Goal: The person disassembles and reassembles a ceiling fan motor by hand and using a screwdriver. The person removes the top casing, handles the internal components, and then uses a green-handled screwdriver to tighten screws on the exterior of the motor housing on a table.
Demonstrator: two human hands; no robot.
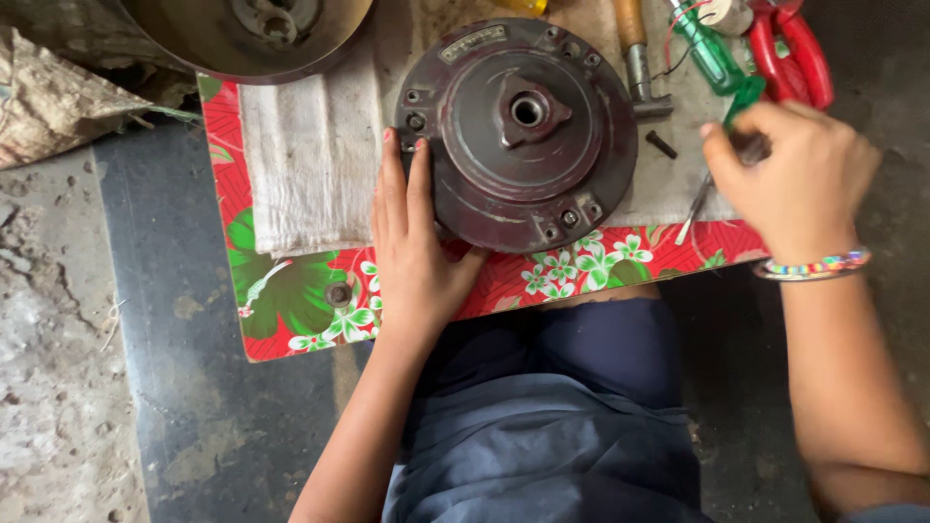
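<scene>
— What sits in the middle?

— A round dark-red metal disc (528, 131) with a hub and a centre hole, lying flat on a grey cloth (678, 184) over the flowered red sheet (291, 291) that covers the bench.

— And the hands?

— The left hand (417, 252) lies flat against the disc's left edge, its fingers (392, 189) stretched out straight and close together, gripping nothing; the thumb touches the lower rim. The right hand (790, 179) is blurred, its fingers curled around a dark handle, seemingly a screwdriver (722, 174) whose thin shaft slants down toward the sheet. I cannot tell how firm that hold is.

— What crowds the space?

— Just beyond the right hand: a green-handled screwdriver (712, 53), red-handled pliers (794, 53), and a hammer (639, 58) with a wooden handle close to the disc's upper right rim. A small black bolt (662, 144) lies between disc and hand. A folded white towel (310, 165) lies left of the disc, a large metal bowl (252, 34) above it, and a small nut (338, 293) on the sheet beside the left wrist.
</scene>
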